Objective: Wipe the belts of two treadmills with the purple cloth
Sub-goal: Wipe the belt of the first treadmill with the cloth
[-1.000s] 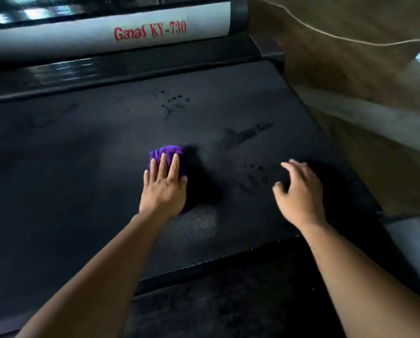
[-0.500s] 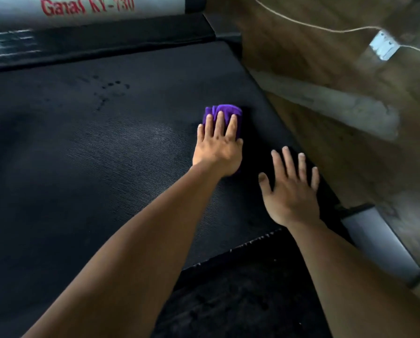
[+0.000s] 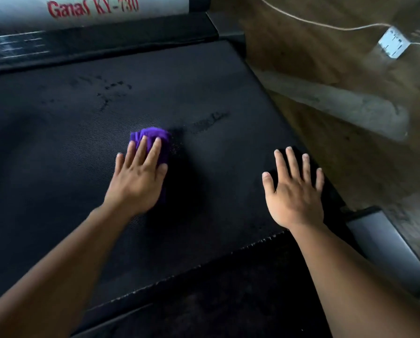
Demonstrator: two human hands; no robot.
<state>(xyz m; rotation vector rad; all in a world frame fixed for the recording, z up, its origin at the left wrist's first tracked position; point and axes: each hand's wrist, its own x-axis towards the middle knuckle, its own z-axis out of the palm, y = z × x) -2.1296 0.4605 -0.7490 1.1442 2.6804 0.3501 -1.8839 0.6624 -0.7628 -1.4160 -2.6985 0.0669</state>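
Observation:
A black ribbed treadmill belt [image 3: 70,152] fills most of the view, with dark smudges and paw-like prints on its far part. My left hand [image 3: 137,176] presses a bunched purple cloth [image 3: 152,136] flat against the middle of the belt, fingers spread over it. A dark wet streak runs to the right of the cloth. My right hand [image 3: 294,189] rests flat with fingers apart on the belt's right edge, holding nothing.
The treadmill's grey front cover [image 3: 94,8] with red lettering lies at the top. A wooden floor [image 3: 350,69] lies to the right, with a white cable and power strip [image 3: 392,43]. A grey rear foot cap [image 3: 386,247] sits at the lower right.
My left hand has slid the cloth leftward from the belt's right side back to the middle. My right hand stays flat at the right edge.

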